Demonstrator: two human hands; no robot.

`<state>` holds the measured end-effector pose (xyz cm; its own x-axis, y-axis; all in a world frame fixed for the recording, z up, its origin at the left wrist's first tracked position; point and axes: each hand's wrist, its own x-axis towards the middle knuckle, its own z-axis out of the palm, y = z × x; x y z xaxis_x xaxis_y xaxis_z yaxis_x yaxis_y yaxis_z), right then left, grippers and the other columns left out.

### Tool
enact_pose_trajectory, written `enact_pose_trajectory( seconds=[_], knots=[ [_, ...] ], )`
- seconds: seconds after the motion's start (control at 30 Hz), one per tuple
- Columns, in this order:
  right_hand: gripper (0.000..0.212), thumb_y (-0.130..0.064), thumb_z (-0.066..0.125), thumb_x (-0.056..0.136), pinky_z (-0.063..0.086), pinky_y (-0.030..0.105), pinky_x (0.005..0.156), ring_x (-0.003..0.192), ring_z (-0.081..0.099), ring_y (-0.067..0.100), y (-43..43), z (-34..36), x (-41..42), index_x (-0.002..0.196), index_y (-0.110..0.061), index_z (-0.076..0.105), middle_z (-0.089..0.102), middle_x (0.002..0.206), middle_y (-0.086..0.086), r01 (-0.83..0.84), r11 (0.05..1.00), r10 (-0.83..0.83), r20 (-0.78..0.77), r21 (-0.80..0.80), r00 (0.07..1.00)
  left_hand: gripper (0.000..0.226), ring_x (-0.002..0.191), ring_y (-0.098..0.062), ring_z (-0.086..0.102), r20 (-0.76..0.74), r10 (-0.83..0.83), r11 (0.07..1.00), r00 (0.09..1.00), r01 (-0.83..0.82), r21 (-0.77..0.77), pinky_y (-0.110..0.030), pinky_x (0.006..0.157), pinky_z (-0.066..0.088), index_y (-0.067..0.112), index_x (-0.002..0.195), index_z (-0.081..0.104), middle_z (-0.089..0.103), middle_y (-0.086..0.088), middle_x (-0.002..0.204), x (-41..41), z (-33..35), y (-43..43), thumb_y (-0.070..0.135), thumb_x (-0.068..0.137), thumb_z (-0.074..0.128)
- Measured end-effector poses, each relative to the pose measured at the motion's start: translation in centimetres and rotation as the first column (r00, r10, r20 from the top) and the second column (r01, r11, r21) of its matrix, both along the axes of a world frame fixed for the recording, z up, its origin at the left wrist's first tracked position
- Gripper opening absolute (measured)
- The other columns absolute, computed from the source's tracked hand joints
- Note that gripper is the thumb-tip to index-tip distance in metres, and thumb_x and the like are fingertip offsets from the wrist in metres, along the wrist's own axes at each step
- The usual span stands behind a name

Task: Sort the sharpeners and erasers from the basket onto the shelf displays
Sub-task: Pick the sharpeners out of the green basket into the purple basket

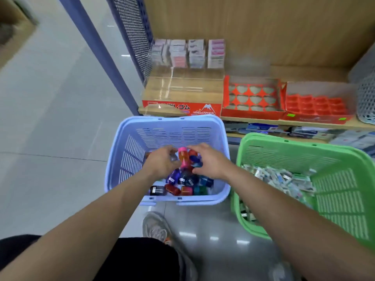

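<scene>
A light blue basket (129, 151) on the floor holds several coloured sharpeners (188, 181). Both my hands are inside it. My left hand (162, 161) has curled fingers around small sharpeners, one clear. My right hand (207, 159) curls its fingers over red and blue sharpeners beside an orange and pink one (183, 157). To the right, a green basket (345, 191) holds a heap of wrapped erasers (284, 177). On the shelf stand a red eraser display box (182, 109), a red tray with heart-shaped holes (251, 96) and a red tray with square cells (316, 106).
Stacked small packets (186, 53) stand at the shelf's back. A grey perforated container (365, 94) sits at the shelf's right end. A lower shelf holds blue packaged goods (263, 128). My shoe (158, 228) rests on the grey floor in front of the blue basket.
</scene>
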<state>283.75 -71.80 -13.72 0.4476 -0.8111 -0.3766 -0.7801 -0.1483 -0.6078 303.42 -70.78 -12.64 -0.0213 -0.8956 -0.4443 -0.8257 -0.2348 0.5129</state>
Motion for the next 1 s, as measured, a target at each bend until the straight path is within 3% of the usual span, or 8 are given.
enact_pose_trajectory(
  seconds=[0.13, 0.27, 0.4, 0.53, 0.63, 0.73, 0.9, 1.0],
  knots=[
    [0.041, -0.028, 0.076, 0.087, 0.055, 0.032, 0.085, 0.091, 0.067, 0.012, 1.2, 3.6, -5.2, 0.127, -0.022, 0.064, 0.067, 0.115, -0.005, 0.083, 0.996, -0.085, 0.140, 0.017, 0.987, 0.028, 0.093, -0.013, 0.063, -0.046, -0.066, 0.991, 0.997, 0.060, -0.122, -0.024, 0.080, 0.047, 0.022, 0.118, 0.066, 0.067, 0.009, 0.100, -3.0, 2.9, -0.1, 0.028, 0.091, 0.069],
    [0.025, -0.026, 0.073, 0.091, 0.049, 0.016, 0.069, 0.086, 0.065, 0.003, 3.4, 7.5, -14.7, 0.115, -0.026, 0.067, 0.065, 0.105, -0.015, 0.242, 0.966, -0.234, 0.094, -0.087, 0.968, 0.018, 0.091, -0.010, 0.062, -0.132, -0.250, 0.953, 0.959, 0.220, -0.211, -0.023, 0.080, 0.044, 0.024, 0.109, 0.069, 0.064, 0.017, 0.091, -8.9, 4.6, 1.2, 0.024, 0.091, 0.068],
    [0.028, -0.028, 0.073, 0.090, 0.049, 0.027, 0.073, 0.086, 0.065, 0.010, 7.4, 8.1, -25.9, 0.117, -0.022, 0.067, 0.066, 0.112, -0.005, 0.522, 0.841, -0.527, 0.004, -0.140, 0.850, 0.022, 0.097, -0.014, 0.062, -0.090, -0.546, 0.823, 0.833, 0.513, -0.242, -0.030, 0.084, 0.048, 0.023, 0.112, 0.067, 0.068, 0.008, 0.105, -17.2, 4.6, 3.0, 0.029, 0.090, 0.066],
    [0.047, -0.026, 0.077, 0.086, 0.047, 0.032, 0.082, 0.092, 0.063, 0.025, 14.1, 5.4, -33.8, 0.129, -0.015, 0.062, 0.060, 0.122, 0.010, 0.783, 0.576, -0.812, -0.054, -0.236, 0.581, 0.024, 0.099, -0.015, 0.056, -0.006, -0.781, 0.620, 0.625, 0.774, -0.126, -0.034, 0.085, 0.048, 0.025, 0.115, 0.061, 0.061, 0.008, 0.109, -25.6, 2.4, 4.9, 0.034, 0.093, 0.063],
    [0.066, -0.029, 0.077, 0.084, 0.048, 0.049, 0.099, 0.112, 0.058, 0.037, 18.5, 2.3, -36.1, 0.141, -0.014, 0.049, 0.051, 0.131, 0.016, 0.831, 0.492, -0.868, -0.074, -0.262, 0.491, 0.024, 0.099, -0.015, 0.059, -0.013, -0.825, 0.565, 0.566, 0.822, -0.070, -0.034, 0.083, 0.051, 0.025, 0.112, 0.060, 0.062, 0.007, 0.110, -30.2, -1.2, 5.7, 0.029, 0.090, 0.069],
    [0.074, -0.031, 0.074, 0.087, 0.047, 0.051, 0.101, 0.117, 0.056, 0.034, 20.2, -0.3, -36.7, 0.151, -0.018, 0.038, 0.048, 0.138, 0.012, 0.904, 0.406, -0.912, 0.000, -0.134, 0.410, 0.030, 0.103, -0.017, 0.061, -0.049, -0.835, 0.549, 0.548, 0.835, -0.024, -0.033, 0.087, 0.051, 0.022, 0.116, 0.062, 0.064, 0.004, 0.115, -34.1, -5.6, 6.4, 0.025, 0.088, 0.073],
    [0.072, -0.023, 0.064, 0.093, 0.049, 0.037, 0.093, 0.119, 0.059, 0.030, 20.3, -3.3, -36.1, 0.155, -0.025, 0.027, 0.055, 0.142, 0.007, 0.905, 0.418, -0.901, 0.092, -0.078, 0.424, 0.040, 0.119, -0.019, 0.056, 0.070, -0.904, 0.420, 0.421, 0.907, -0.034, -0.039, 0.105, 0.046, 0.037, 0.124, 0.060, 0.062, 0.007, 0.130, -39.1, -13.0, 7.1, 0.035, 0.086, 0.075],
    [0.073, -0.016, 0.063, 0.091, 0.046, 0.032, 0.087, 0.119, 0.057, 0.029, 20.1, -4.3, -36.2, 0.154, -0.024, 0.027, 0.055, 0.140, 0.006, 0.891, 0.433, -0.887, 0.109, -0.137, 0.449, 0.058, 0.146, -0.023, 0.031, 0.120, -0.974, 0.196, 0.193, 0.981, 0.013, -0.047, 0.123, 0.019, 0.040, 0.144, 0.046, 0.035, 0.004, 0.160, -40.8, -16.4, 7.6, 0.043, 0.090, 0.067]
  ],
)
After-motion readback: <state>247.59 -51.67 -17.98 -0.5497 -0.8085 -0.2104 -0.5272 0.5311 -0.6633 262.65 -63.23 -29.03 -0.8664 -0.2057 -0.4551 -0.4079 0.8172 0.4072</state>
